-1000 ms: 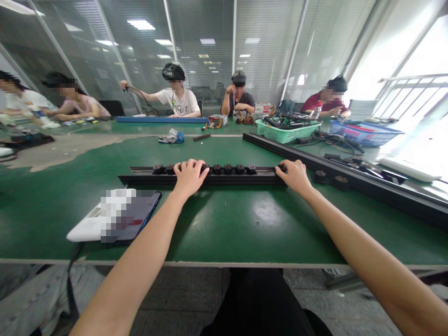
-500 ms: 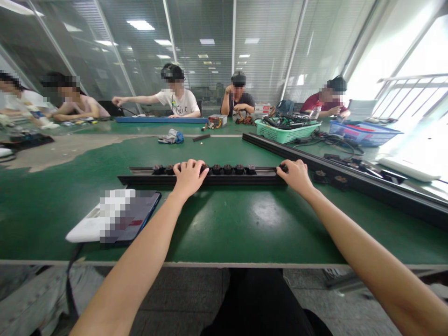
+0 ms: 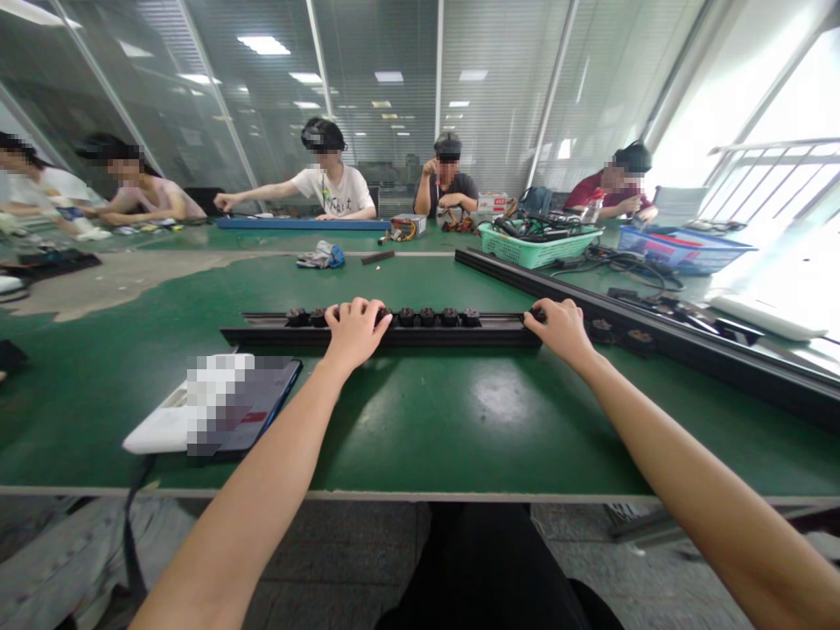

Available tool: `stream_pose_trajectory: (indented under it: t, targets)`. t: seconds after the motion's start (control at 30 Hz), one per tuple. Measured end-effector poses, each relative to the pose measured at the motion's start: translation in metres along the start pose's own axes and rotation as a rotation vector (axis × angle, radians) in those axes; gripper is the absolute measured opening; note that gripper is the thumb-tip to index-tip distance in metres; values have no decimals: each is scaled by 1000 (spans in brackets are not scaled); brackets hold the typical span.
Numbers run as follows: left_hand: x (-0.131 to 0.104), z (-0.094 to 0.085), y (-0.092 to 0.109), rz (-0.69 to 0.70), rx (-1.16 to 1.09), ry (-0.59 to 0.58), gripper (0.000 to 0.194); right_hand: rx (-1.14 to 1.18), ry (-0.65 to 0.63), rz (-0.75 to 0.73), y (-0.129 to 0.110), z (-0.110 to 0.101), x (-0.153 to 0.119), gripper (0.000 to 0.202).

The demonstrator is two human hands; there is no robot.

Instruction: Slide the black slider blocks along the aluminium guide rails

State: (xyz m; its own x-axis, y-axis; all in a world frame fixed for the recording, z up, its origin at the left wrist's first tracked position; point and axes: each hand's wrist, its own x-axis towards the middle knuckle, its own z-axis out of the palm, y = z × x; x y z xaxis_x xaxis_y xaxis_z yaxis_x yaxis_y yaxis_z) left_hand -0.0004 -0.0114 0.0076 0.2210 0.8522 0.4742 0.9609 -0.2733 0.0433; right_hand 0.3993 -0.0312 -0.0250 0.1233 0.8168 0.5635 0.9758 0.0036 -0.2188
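A long black rail (image 3: 394,337) lies crosswise on the green table, with several round black socket-like pieces (image 3: 427,317) in a row along its channel. My left hand (image 3: 358,332) bends over the rail near its middle, fingers on the far side and thumb on the near side, covering part of the row. At the rail's right end, my right hand (image 3: 561,331) has its thumb and fingers closed on a small black round piece (image 3: 538,315), mostly hidden by the fingers. A bare stretch of channel separates that piece from the row.
A longer black rail (image 3: 696,346) slants along the right side, with loose round pieces (image 3: 640,341) beside it. White and dark devices (image 3: 262,411) lie front left. Beyond are a green basket (image 3: 542,249), a blue basket (image 3: 689,254), a cloth (image 3: 321,255) and several seated people.
My right hand has shifted slightly right with the round piece. My left hand stays on the rail. A dark object now shows at the left edge.
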Motion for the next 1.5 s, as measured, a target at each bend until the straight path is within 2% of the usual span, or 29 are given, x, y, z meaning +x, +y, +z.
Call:
stream_pose_trajectory:
  t: [0.8, 1.5]
  targets:
    - [-1, -2, 1, -4, -6, 0, 38, 19, 18, 42, 18, 1, 2, 32]
    - [-1, -3, 2, -10, -8, -10, 38, 75, -67, 122, 29, -10, 9, 32]
